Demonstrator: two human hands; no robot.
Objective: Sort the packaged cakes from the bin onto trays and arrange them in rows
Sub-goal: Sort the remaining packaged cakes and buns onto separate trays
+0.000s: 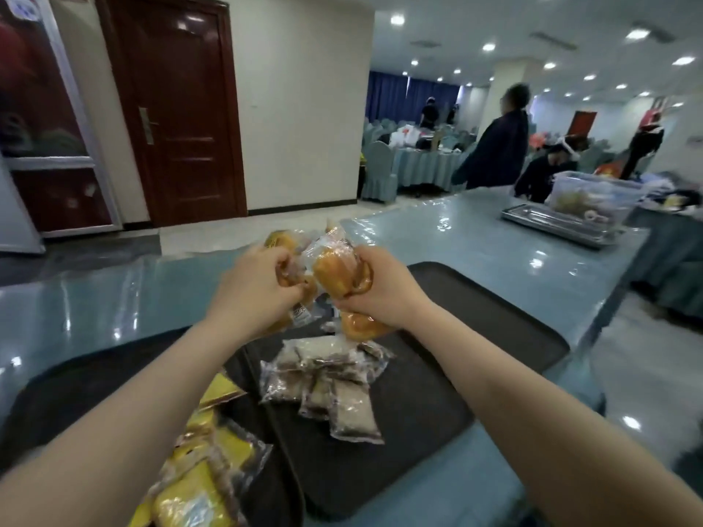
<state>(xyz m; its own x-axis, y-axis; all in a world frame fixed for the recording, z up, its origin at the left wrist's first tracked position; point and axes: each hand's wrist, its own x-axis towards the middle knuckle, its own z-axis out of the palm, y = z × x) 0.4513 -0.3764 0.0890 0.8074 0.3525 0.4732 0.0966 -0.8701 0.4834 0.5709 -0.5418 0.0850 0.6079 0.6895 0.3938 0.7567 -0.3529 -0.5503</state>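
Observation:
Both hands are raised over the far edge of the black trays. My left hand grips several clear-wrapped golden cakes. My right hand is closed around another bunch of wrapped golden cakes. One more golden cake shows just below my right wrist. On the right black tray lies a loose heap of grey-brown packaged cakes. Yellow-wrapped cakes lie on the left black tray near me.
The trays rest on a long table with a glossy blue cover. A clear plastic bin and a metal tray stand at the far right end. People stand and sit beyond the table. A brown door is at the left.

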